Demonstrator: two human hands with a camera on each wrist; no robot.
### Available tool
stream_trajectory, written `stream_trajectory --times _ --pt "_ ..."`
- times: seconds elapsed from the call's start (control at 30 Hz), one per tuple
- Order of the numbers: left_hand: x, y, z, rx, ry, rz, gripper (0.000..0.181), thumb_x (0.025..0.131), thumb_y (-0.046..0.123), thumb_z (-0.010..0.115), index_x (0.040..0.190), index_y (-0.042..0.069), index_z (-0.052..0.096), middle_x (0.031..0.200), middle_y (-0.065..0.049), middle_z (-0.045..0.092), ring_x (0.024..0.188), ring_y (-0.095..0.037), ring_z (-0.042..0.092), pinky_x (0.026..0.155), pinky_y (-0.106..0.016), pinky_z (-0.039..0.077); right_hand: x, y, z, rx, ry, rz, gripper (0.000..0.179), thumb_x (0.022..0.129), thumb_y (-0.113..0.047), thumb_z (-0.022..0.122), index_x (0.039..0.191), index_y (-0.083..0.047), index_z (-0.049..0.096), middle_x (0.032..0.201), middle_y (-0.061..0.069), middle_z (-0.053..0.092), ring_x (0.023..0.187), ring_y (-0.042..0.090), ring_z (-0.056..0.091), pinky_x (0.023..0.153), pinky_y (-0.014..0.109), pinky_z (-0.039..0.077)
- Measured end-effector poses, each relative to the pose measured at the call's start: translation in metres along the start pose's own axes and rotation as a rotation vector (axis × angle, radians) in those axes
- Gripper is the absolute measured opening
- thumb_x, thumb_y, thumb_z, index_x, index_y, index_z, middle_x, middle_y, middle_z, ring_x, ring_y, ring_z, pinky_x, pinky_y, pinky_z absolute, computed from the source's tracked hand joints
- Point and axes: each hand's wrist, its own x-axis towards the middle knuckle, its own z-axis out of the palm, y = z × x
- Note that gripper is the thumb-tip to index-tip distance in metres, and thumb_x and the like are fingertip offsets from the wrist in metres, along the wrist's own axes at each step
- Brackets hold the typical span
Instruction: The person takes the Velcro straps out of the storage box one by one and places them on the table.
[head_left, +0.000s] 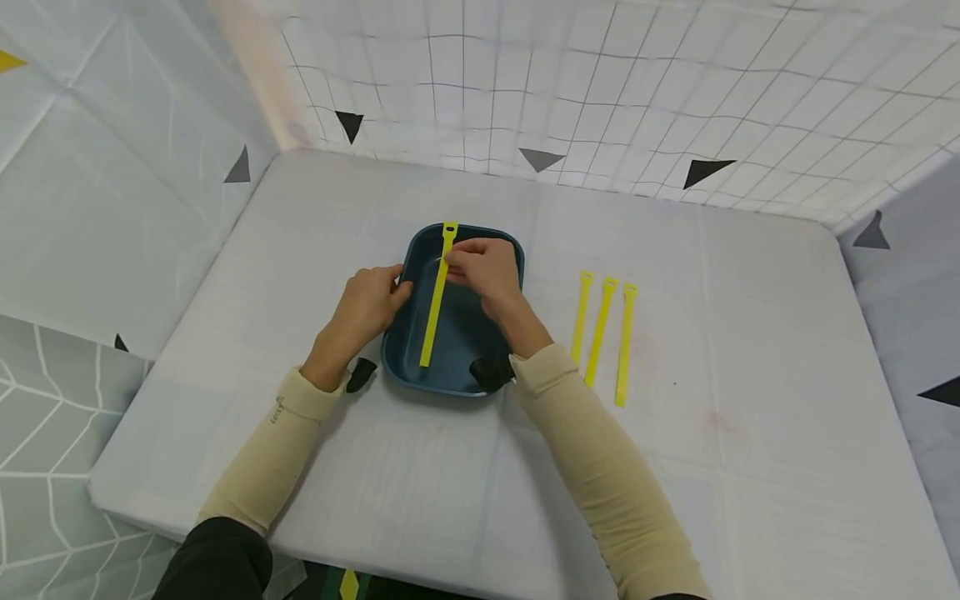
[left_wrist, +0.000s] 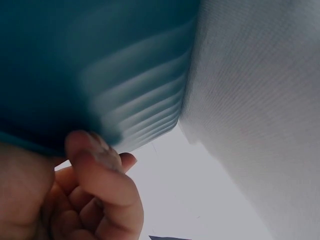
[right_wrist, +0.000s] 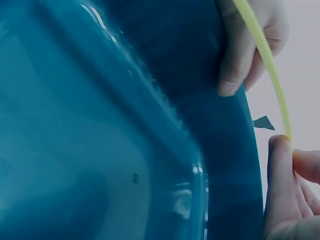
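Note:
A dark teal plastic basin with rounded corners stands on the table. My left hand holds its left rim, thumb over the edge and fingers outside. In the left wrist view the left hand is beside the ribbed outer wall of the basin. Over the basin, my right hand pinches a yellow cable strap below its slotted head. Seen from the right wrist, thumb and finger grip the slightly bowed strap near the basin's rim.
Several things lie around: three more yellow cable straps rest side by side on the white-covered table, right of the basin. A gridded white sheet hangs behind the table, with grey sheets at the sides.

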Motion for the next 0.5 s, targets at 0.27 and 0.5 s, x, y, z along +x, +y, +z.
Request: stream_trajectory --times 0.27,0.5 --pt "0.001 0.001 0.0 -0.011 -0.004 0.004 0.026 0.101 0.014 0.056 0.115 -0.006 0.065 0.066 -0.009 0.057 0.053 -0.02 0.053 0.051 -0.031 0.041 -0.001 -0.008 -0.012 -0.018 0.026 -0.021 0.022 0.092 -0.003 0.069 0.111 0.009 0.069 0.104 0.021 0.069 0.085 0.025 0.071 0.073 0.03 0.057" --pt "-0.001 0.001 -0.001 -0.021 -0.009 -0.001 0.027 0.102 0.014 0.056 0.118 -0.007 0.064 0.066 -0.01 0.058 0.053 -0.02 0.053 0.05 -0.031 0.041 -0.004 -0.008 -0.018 0.001 0.02 -0.018 0.023 0.092 -0.003 0.069 0.112 0.009 0.068 0.105 0.021 0.068 0.082 0.022 0.071 0.075 0.031 0.056"
